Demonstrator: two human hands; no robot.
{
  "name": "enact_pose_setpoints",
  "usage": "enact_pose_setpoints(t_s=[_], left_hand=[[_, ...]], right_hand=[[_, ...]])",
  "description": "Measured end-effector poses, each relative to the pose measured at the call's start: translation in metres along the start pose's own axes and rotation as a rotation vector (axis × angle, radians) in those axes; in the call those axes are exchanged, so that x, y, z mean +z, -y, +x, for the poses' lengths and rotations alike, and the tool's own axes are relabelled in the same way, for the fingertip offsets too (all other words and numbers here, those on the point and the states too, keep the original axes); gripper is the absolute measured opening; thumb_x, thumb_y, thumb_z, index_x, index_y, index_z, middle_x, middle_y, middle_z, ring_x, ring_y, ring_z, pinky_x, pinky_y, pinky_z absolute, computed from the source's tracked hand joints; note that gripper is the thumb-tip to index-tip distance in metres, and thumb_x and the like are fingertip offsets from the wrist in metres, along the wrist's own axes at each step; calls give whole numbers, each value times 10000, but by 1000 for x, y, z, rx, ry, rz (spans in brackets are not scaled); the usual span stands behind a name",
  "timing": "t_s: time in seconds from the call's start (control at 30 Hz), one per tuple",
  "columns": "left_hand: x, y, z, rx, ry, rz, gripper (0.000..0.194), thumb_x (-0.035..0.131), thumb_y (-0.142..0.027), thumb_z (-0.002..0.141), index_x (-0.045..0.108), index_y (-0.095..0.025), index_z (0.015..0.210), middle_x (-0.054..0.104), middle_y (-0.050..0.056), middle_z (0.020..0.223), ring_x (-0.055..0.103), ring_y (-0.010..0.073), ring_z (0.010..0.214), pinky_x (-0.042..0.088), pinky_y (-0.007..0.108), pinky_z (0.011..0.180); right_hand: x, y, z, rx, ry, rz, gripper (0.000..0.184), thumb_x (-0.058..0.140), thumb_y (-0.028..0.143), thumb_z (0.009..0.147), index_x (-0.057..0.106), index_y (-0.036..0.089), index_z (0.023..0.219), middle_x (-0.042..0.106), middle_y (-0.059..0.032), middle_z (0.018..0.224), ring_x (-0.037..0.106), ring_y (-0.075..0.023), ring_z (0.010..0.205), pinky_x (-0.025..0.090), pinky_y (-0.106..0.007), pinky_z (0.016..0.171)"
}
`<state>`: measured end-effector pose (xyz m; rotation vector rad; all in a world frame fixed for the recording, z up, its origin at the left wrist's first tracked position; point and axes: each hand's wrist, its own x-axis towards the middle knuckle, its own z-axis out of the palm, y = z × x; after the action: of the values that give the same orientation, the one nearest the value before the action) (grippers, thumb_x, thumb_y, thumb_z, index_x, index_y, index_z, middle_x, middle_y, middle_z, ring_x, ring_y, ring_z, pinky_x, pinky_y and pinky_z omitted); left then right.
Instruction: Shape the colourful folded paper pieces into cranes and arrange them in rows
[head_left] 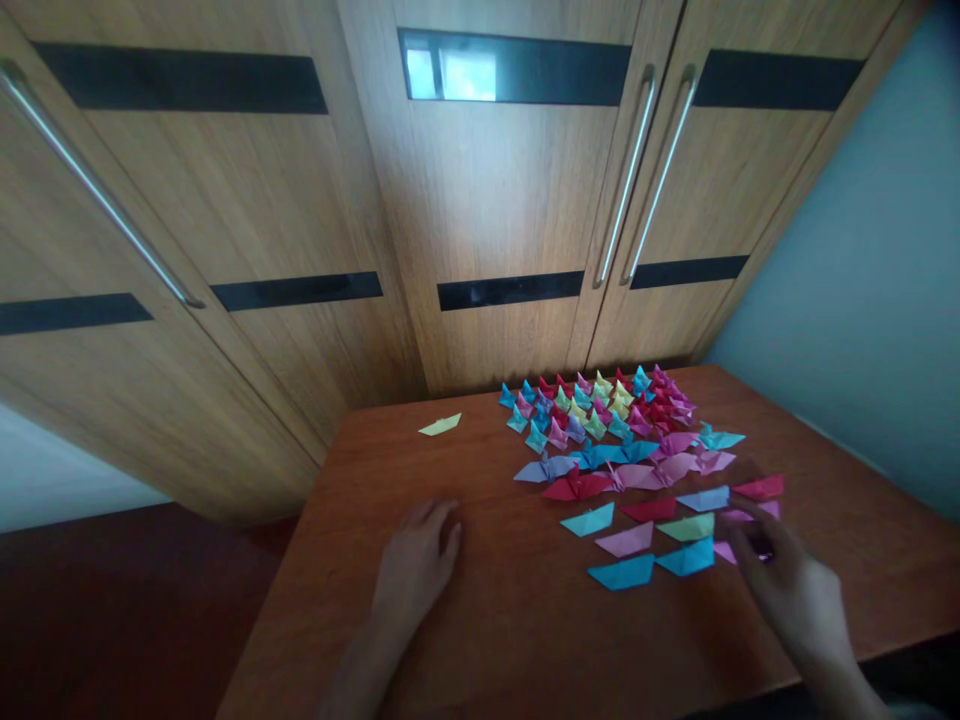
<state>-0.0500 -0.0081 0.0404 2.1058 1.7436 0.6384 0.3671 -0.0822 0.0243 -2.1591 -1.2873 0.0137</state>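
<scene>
My left hand (417,562) rests on the tabletop, fingers loosely bent and the thumb apart, with nothing in it. My right hand (791,580) reaches over the right end of the rows of flat folded paper pieces. Its thumb and forefinger are apart, near a pink folded paper piece (772,511) and partly over another pink one (724,551). Around them lie a green piece (686,527), a lavender piece (703,498), a red piece (759,487) and blue pieces (686,557). My fingers hide parts of the pink pieces.
Folded paper cranes (577,410) in many colours stand in rows at the back of the brown table (495,640). More, with wings spread (577,486), lie in front of them. One yellow folded piece (440,425) lies apart at the back left. A wooden wardrobe (495,200) stands behind.
</scene>
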Motion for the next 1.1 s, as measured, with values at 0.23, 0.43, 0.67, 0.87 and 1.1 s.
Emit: enact_pose_setpoints(t_s=[0.23, 0.43, 0.67, 0.87, 1.1], left_hand=[[-16, 22, 87, -146, -115, 156, 297, 543, -317, 876, 576, -174, 1135, 560, 119, 1189, 561, 234, 1043, 446, 393, 910], [-16, 26, 121, -166, -130, 59, 324, 548, -307, 892, 533, -156, 1177, 570, 86, 1173, 594, 212, 981, 514, 416, 817], [-6, 38, 119, -163, -120, -64, 294, 540, -310, 896, 551, -166, 1152, 578, 82, 1162, 596, 203, 968, 512, 405, 819], [-3, 37, 81, -143, -114, -214, 129, 577, -264, 806, 650, -198, 889, 685, 28, 836, 633, 188, 776, 469, 300, 748], [-1, -9, 13, -209, 51, -731, 378, 546, -459, 800, 649, -149, 992, 732, 81, 861, 655, 192, 726, 463, 248, 604]], right_hand=[[35, 98, -50, -285, 193, 371, 342, 453, 433, 866, 649, 196, 1015, 703, -91, 959, 658, -216, 801, 529, -307, 710], [50, 139, -88, -391, 423, 448, 282, 429, 320, 885, 665, 228, 1010, 703, -63, 1007, 655, -205, 918, 530, -312, 815], [56, 143, -103, -364, 475, 484, 258, 447, 288, 877, 666, 235, 1004, 702, -49, 1006, 656, -198, 913, 530, -308, 814], [54, 157, -104, -298, 543, 594, 238, 478, 296, 867, 684, 240, 972, 707, -44, 968, 654, -196, 886, 524, -298, 796], [58, 170, -105, -68, 600, 753, 275, 536, 411, 838, 676, 226, 985, 691, -55, 970, 645, -197, 861, 522, -277, 750]])
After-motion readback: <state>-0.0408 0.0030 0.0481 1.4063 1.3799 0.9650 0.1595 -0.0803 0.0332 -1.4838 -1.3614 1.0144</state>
